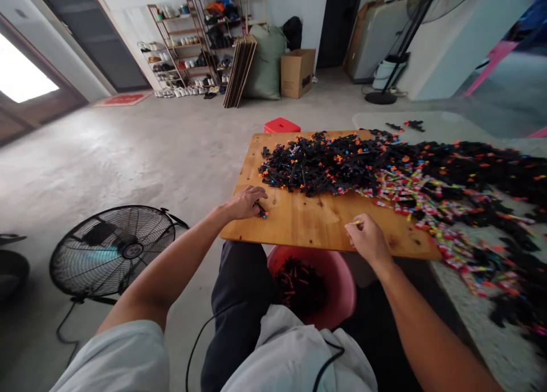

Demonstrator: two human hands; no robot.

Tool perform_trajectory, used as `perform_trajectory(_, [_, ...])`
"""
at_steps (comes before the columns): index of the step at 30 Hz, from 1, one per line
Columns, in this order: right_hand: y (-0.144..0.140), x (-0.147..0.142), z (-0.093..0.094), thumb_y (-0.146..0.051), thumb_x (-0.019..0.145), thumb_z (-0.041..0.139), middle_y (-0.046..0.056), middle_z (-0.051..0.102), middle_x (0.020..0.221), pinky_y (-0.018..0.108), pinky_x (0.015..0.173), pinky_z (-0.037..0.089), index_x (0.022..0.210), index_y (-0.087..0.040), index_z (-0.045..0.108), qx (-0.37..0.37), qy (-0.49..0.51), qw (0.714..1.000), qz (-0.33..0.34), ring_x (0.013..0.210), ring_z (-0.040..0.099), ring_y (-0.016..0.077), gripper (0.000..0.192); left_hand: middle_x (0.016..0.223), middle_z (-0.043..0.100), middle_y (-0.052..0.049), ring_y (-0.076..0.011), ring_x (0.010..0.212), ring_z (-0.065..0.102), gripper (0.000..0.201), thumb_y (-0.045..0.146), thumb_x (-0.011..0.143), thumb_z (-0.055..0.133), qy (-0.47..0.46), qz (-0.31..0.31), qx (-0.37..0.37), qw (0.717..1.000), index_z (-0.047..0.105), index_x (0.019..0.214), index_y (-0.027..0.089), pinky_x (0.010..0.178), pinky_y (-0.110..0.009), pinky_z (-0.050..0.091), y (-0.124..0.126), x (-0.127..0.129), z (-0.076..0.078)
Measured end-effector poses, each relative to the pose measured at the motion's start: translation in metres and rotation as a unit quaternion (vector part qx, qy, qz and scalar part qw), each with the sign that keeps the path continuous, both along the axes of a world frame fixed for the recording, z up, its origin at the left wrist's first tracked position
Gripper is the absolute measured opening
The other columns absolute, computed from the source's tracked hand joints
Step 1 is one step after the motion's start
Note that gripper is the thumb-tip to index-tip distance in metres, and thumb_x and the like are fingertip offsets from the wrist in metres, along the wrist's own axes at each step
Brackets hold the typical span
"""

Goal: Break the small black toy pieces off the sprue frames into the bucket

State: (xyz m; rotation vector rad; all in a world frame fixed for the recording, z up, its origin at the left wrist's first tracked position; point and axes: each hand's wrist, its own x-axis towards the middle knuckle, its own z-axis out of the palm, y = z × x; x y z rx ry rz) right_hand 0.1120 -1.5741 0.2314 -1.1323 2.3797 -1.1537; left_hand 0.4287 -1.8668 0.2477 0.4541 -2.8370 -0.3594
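**Two hands at the wooden board**

The left hand rests on the wooden board, fingers curled down on a small black piece with bright tips. The right hand is near the front edge, fingers pinched together on a thin yellow piece. A big pile of black pieces lies at the back of the board, just past both hands. Under the board sits a red bucket with dark pieces inside. A fan stands on the floor.
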Motion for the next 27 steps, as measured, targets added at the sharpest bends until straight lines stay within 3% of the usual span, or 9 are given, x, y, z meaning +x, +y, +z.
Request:
perform_trajectory(4, [0.002,0.037,-0.006,-0.044,0.084,0.061,-0.006,0.058,0.06,0.026,0.046,0.038,0.089,-0.027,0.046,-0.079,-0.171,0.98,0.057,0.046,0.053,0.0149,0.023,0.142,0.063,-0.013,-0.0312,0.133,0.056,0.054,0.016,0.077,0.063,-0.079,-0.034,0.007,0.996,0.07,0.131,0.021,0.116,-0.044,0.044,-0.01,0.013,0.0])
perform_trajectory(9, [-0.001,0.053,-0.007,-0.043,0.084,0.065,-0.004,0.062,0.064,0.024,0.044,0.038,0.09,-0.025,0.049,-0.095,-0.198,0.972,0.079,0.046,0.053,0.0125,0.025,0.129,0.069,-0.011,-0.0276,0.121,0.062,0.049,0.014,0.081,0.059,-0.087,-0.037,0.027,0.995,0.073,0.127,0.024,0.112,-0.043,0.045,-0.015,0.017,-0.001])
perform_trajectory(12, [0.0,0.056,-0.007,-0.043,0.084,0.067,-0.004,0.063,0.065,0.024,0.044,0.039,0.091,-0.024,0.049,-0.104,-0.213,0.968,0.079,0.047,0.053,0.0119,0.027,0.113,0.073,-0.01,-0.0271,0.113,0.065,0.038,0.016,0.084,0.059,-0.039,0.01,0.053,0.998,0.075,0.117,0.024,0.106,-0.042,0.048,-0.014,0.018,-0.001])
perform_trajectory(15, [0.001,0.063,-0.004,-0.044,0.084,0.07,-0.003,0.066,0.067,0.023,0.042,0.038,0.093,-0.024,0.048,-0.13,-0.259,0.954,0.078,0.046,0.051,0.0112,0.03,0.101,0.073,-0.008,-0.0233,0.098,0.066,0.026,0.022,0.085,0.062,0.109,0.108,0.145,0.977,0.072,0.109,0.021,0.092,-0.037,0.053,-0.003,0.012,0.0])
perform_trajectory(17, [-0.002,0.074,0.002,-0.044,0.084,0.073,-0.002,0.069,0.071,0.023,0.042,0.04,0.093,-0.025,0.048,-0.155,-0.303,0.936,0.086,0.047,0.051,0.0106,0.033,0.096,0.072,-0.006,-0.0172,0.081,0.063,0.022,0.031,0.086,0.065,0.255,0.18,0.286,0.906,0.067,0.106,0.02,0.074,-0.029,0.052,0.014,0.0,0.003])
perform_trajectory(20, [-0.009,0.099,0.016,-0.046,0.084,0.077,0.0,0.074,0.084,0.023,0.044,0.042,0.097,-0.024,0.05,-0.206,-0.374,0.897,0.113,0.051,0.054,0.0104,0.036,0.088,0.07,-0.002,-0.0101,0.061,0.055,0.032,0.045,0.084,0.072,0.419,0.215,0.524,0.71,0.06,0.101,0.02,0.051,-0.02,0.039,0.052,-0.031,0.012])
perform_trajectory(22, [-0.016,0.118,0.026,-0.047,0.087,0.077,0.002,0.075,0.093,0.023,0.046,0.045,0.105,-0.024,0.055,-0.227,-0.402,0.877,0.136,0.055,0.057,0.011,0.037,0.083,0.068,0.0,-0.008,0.057,0.054,0.036,0.048,0.081,0.077,0.461,0.193,0.616,0.609,0.058,0.095,0.02,0.046,-0.018,0.034,0.083,-0.054,0.02])
perform_trajectory(24, [-0.021,0.135,0.032,-0.048,0.09,0.076,0.003,0.075,0.098,0.024,0.047,0.047,0.112,-0.023,0.059,-0.239,-0.412,0.867,0.147,0.059,0.06,0.0119,0.037,0.076,0.064,0.002,-0.0069,0.054,0.053,0.038,0.047,0.079,0.082,0.489,0.178,0.651,0.553,0.058,0.091,0.02,0.045,-0.017,0.032,0.112,-0.076,0.027])
perform_trajectory(27, [-0.027,0.15,0.033,-0.05,0.092,0.074,0.003,0.075,0.097,0.024,0.047,0.047,0.112,-0.023,0.063,-0.262,-0.419,0.859,0.133,0.06,0.062,0.0125,0.036,0.068,0.058,0.004,-0.0067,0.052,0.051,0.035,0.046,0.082,0.081,0.5,0.183,0.671,0.515,0.06,0.093,0.021,0.046,-0.018,0.035,0.144,-0.098,0.035])
